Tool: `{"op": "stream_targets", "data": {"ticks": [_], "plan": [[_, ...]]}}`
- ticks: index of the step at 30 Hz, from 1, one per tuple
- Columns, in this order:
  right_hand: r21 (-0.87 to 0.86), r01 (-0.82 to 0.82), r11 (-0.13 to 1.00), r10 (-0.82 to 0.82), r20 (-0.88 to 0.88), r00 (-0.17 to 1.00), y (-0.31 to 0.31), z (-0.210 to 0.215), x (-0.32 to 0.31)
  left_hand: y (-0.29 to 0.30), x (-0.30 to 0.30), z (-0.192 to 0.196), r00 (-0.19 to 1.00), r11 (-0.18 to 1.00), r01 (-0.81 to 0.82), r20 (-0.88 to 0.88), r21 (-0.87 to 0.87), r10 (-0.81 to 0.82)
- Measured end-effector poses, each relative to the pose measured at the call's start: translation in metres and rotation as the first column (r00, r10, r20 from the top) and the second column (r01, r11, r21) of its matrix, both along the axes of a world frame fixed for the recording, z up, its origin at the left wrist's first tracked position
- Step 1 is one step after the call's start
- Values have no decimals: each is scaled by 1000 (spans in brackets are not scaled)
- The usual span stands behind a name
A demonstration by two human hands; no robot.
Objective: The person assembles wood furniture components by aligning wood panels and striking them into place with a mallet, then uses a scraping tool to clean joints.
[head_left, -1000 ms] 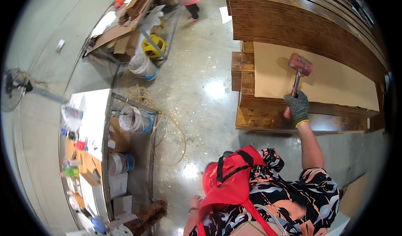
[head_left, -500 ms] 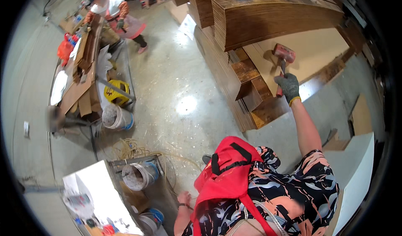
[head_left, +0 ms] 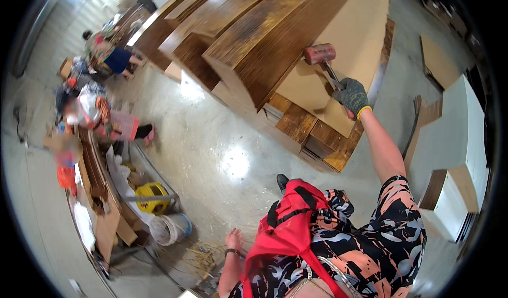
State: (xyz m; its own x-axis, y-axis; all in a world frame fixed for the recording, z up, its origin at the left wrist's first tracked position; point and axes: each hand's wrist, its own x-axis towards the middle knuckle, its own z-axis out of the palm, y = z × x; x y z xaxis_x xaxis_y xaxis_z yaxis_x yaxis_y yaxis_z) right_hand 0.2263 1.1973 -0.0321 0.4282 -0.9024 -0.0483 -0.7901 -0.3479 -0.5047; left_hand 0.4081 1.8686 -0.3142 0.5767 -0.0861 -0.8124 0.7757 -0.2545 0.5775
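Gloved right hand point(head_left: 353, 95) closed tight around the red-headed mallet point(head_left: 319, 53) raised above the tan panel point(head_left: 344, 39); a skewed blow could dent the panel.

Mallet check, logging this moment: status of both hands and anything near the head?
Right hand gloved, shut on mallet handle, head raised over tan board. Left hand bare, open, hanging low. Dark wood panel just left of mallet head.

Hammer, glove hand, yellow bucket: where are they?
Red mallet point(head_left: 319, 53), head view, on its head.
Gloved right hand point(head_left: 352, 94), head view, back of glove.
Yellow bucket point(head_left: 150, 198), head view, on its side.
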Motion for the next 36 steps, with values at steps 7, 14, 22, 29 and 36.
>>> {"op": "stream_targets", "data": {"ticks": [7, 14, 22, 29, 36], "plan": [[-53, 415, 908, -396, 213, 893, -29, -3, -14, -177, 111, 99, 824, 868, 493, 288, 61, -488], [-279, 363, 889, -384, -24, 923, -25, 15, 2, -389, 112, 218, 337, 377, 924, 613, -67, -715], [-272, 194, 943, -256, -217, 942, 5, 5, 54, -458, 96, 243, -39, 14, 997, 619, 80, -785], [-279, 445, 851, -479, -68, 875, 98, 32, 62, -469, 107, 232, -365, -81, 921, 769, 382, -525], [286, 762, 582, -786, 439, 436, 265, 25, 64, -470, 108, 238, -501, -148, 860, 753, 488, -426]]}}
